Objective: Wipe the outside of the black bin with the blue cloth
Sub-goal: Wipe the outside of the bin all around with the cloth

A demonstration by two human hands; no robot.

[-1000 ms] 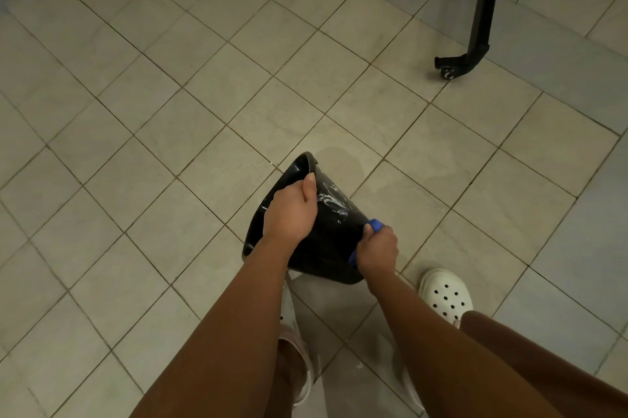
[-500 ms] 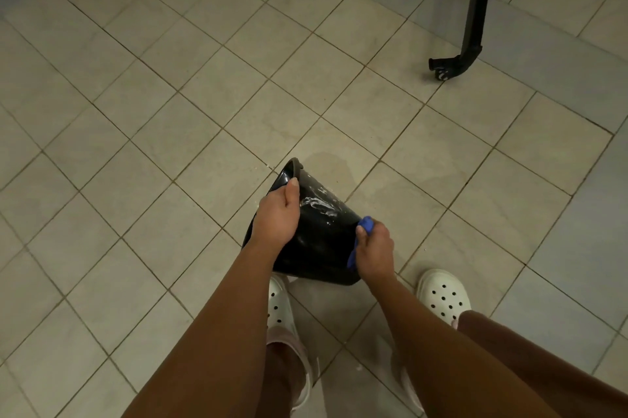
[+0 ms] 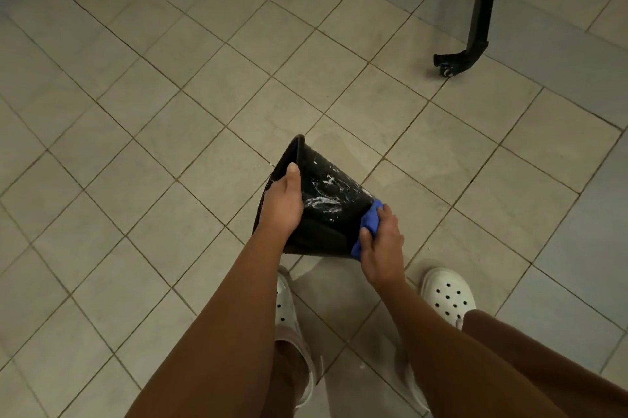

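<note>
Here, a person held the black bin (image 3: 334, 227) tipped on its side over the tiled floor (image 3: 163, 152), just ahead of a pair of white clogs (image 3: 448, 293), mouth to the far left and base to the near right. The left hand (image 3: 283, 205) gripped the rim, thumb laid on the outer wall and the other fingers hidden. The right hand (image 3: 383, 249) had its fingers curled round the bunched blue cloth (image 3: 369, 222), pressed to the wall by the base. White smears (image 3: 323, 196) further up the wall looked unwiped, so the stroke probably ought to run firmly toward the rim, with the bin turned between passes. Compared with a second earlier, the mouth showed narrower and more cloth was visible.
</note>
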